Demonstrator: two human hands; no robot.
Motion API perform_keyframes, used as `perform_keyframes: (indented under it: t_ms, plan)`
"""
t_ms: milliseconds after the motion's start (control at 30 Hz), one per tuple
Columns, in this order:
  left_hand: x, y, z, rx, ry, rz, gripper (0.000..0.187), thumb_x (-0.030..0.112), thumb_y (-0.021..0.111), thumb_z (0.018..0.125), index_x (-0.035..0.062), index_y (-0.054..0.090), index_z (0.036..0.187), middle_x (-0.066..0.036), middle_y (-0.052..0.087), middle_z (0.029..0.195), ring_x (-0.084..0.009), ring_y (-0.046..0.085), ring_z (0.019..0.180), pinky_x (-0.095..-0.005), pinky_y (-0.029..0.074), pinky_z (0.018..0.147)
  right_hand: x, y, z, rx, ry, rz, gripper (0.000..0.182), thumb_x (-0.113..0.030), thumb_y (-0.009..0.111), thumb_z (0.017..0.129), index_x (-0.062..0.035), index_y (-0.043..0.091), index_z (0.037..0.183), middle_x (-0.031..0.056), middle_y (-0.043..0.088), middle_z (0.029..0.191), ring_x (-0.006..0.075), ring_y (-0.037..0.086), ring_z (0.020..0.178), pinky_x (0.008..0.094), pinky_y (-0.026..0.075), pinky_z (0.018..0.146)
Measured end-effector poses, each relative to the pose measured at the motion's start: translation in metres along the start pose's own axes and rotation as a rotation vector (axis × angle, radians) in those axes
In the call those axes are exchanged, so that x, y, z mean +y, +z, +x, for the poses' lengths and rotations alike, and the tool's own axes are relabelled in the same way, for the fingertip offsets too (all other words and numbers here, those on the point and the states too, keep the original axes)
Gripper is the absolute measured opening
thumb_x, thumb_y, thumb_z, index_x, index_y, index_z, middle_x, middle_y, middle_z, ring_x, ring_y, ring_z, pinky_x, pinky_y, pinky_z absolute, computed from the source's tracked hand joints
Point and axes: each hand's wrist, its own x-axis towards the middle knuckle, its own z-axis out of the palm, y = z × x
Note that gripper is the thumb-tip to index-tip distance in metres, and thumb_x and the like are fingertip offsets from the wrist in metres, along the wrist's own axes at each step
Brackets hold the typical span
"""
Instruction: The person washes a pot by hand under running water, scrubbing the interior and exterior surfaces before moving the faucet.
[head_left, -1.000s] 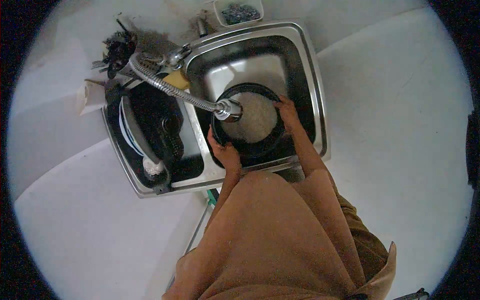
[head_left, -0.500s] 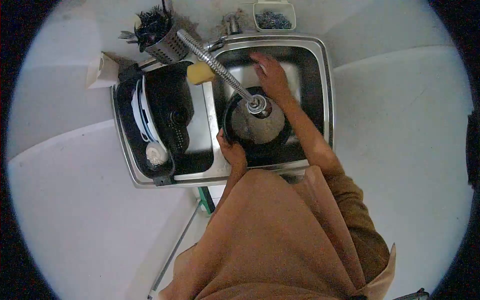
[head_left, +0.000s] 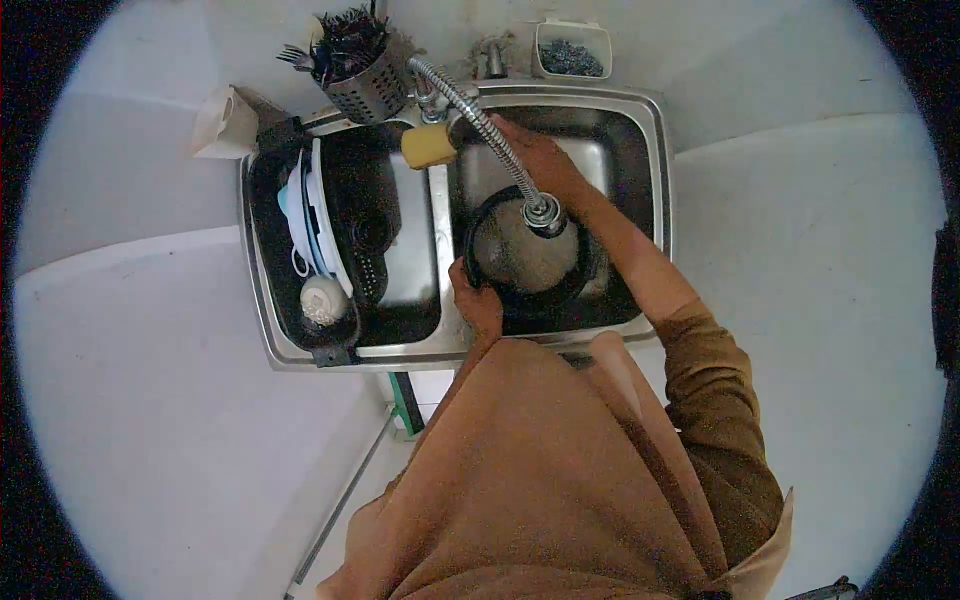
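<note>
A dark round pan (head_left: 530, 255) with cloudy greyish contents sits in the right sink basin, beneath the head of a flexible metal faucet (head_left: 543, 213). My left hand (head_left: 478, 302) grips the pan's lower left rim. My right hand (head_left: 537, 157) is above the pan near the back of the basin, behind the faucet hose; its fingertips are partly hidden, and whether it holds anything cannot be made out. A yellow sponge (head_left: 428, 146) is at the top of the divider between the basins, left of my right hand.
In the left basin a dark rack holds white plates (head_left: 322, 220) and a pale cup (head_left: 324, 300). Behind stand a perforated cutlery holder (head_left: 368, 88), a wall tap (head_left: 493, 57) and an open container with metallic scourers (head_left: 572, 55). A white box (head_left: 225, 125) is at the left.
My right hand has moved left toward the faucet hose and sponge. The whole view has shifted slightly, so the sink appears further right. My left hand remains at the pan's rim.
</note>
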Motion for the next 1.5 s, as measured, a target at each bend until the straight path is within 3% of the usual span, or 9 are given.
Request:
perform_keyframes:
  t_ms: [133,300,400,533,700,1100,1300,1433,1500]
  plan:
    - [0.024,-0.007,-0.002,-0.055,-0.034,0.299,0.059,-0.007,0.041,0.061,0.0038,0.042,0.120,-0.017,0.055,0.109,-0.0295,0.053,0.104,-0.0356,0.038,0.095,0.009,0.018,-0.074,0.104,-0.056,0.040,0.049,-0.008,0.054,0.079,-0.0063,0.045,0.128,0.0148,0.049,0.129,0.0331,0.051,0.114,0.0388,0.039,0.099]
    - [0.021,-0.018,-0.005,-0.091,0.109,0.519,0.059,-0.007,0.046,0.062,0.0064,0.042,0.119,-0.020,0.057,0.105,-0.0374,0.057,0.096,-0.0389,0.044,0.087,0.002,0.012,-0.100,-0.122,0.661,0.199,0.043,-0.010,0.057,0.080,-0.0076,0.052,0.122,0.0167,0.054,0.120,0.0328,0.052,0.109,0.0399,0.040,0.096]
    - [0.031,-0.020,0.002,-0.195,-0.025,0.622,0.057,-0.003,0.053,0.065,0.0076,0.041,0.120,-0.022,0.060,0.100,-0.0413,0.059,0.089,-0.0429,0.047,0.080,0.002,0.019,-0.111,0.007,0.349,0.004,0.038,-0.015,0.059,0.080,-0.0065,0.054,0.117,0.0181,0.058,0.113,0.0321,0.055,0.104,0.0392,0.041,0.094]
    - [0.043,-0.028,0.003,-0.267,-0.044,0.741,0.050,0.005,0.061,0.072,0.0085,0.041,0.118,-0.021,0.062,0.092,-0.0413,0.061,0.082,-0.0461,0.047,0.072,0.024,0.049,-0.117,-0.216,0.452,0.220,0.026,-0.015,0.051,0.082,-0.0033,0.061,0.102,0.0219,0.063,0.094,0.0376,0.060,0.086,0.0442,0.048,0.080]
    - [0.061,-0.025,0.005,-0.318,-0.064,0.760,0.046,0.006,0.064,0.072,0.0077,0.042,0.112,-0.021,0.062,0.091,-0.0405,0.061,0.082,-0.0459,0.047,0.070,0.097,0.103,-0.163,-0.269,0.280,-0.248,0.038,-0.025,0.055,0.082,-0.0002,0.055,0.111,0.0200,0.060,0.101,0.0375,0.056,0.094,0.0431,0.045,0.086]
    - [0.054,-0.028,-0.003,-0.277,-0.042,0.676,0.045,0.011,0.070,0.070,0.0094,0.042,0.104,-0.018,0.062,0.081,-0.0404,0.061,0.076,-0.0456,0.046,0.065,0.019,0.041,-0.158,-0.313,0.511,-0.303,0.027,-0.021,0.060,0.075,0.0053,0.061,0.081,0.0231,0.060,0.085,0.0395,0.059,0.081,0.0455,0.047,0.074]
    - [0.051,-0.028,-0.003,-0.257,-0.037,0.753,0.041,0.012,0.068,0.071,0.0106,0.042,0.104,-0.017,0.061,0.079,-0.0387,0.061,0.072,-0.0451,0.046,0.062,0.029,0.105,-0.220,0.091,0.396,-0.376,0.043,-0.019,0.059,0.074,0.0028,0.054,0.111,0.0257,0.056,0.105,0.0424,0.052,0.101,0.0508,0.041,0.089]
    - [0.059,-0.029,-0.005,-0.262,-0.010,0.667,0.043,0.011,0.067,0.071,0.0103,0.041,0.105,-0.017,0.061,0.079,-0.0387,0.060,0.069,-0.0448,0.046,0.061,0.113,0.220,-0.265,-0.259,0.497,-0.400,0.059,-0.020,0.056,0.077,0.0002,0.039,0.130,0.0271,0.052,0.117,0.0462,0.045,0.112,0.0540,0.034,0.096]
    - [0.064,-0.032,-0.005,-0.287,-0.004,0.659,0.044,0.009,0.068,0.071,0.0100,0.041,0.106,-0.017,0.061,0.079,-0.0389,0.060,0.068,-0.0449,0.046,0.061,0.082,0.222,-0.238,-0.355,0.934,-0.175,0.052,-0.022,0.053,0.081,-0.0020,0.045,0.128,0.0254,0.053,0.119,0.0440,0.049,0.109,0.0509,0.039,0.093]
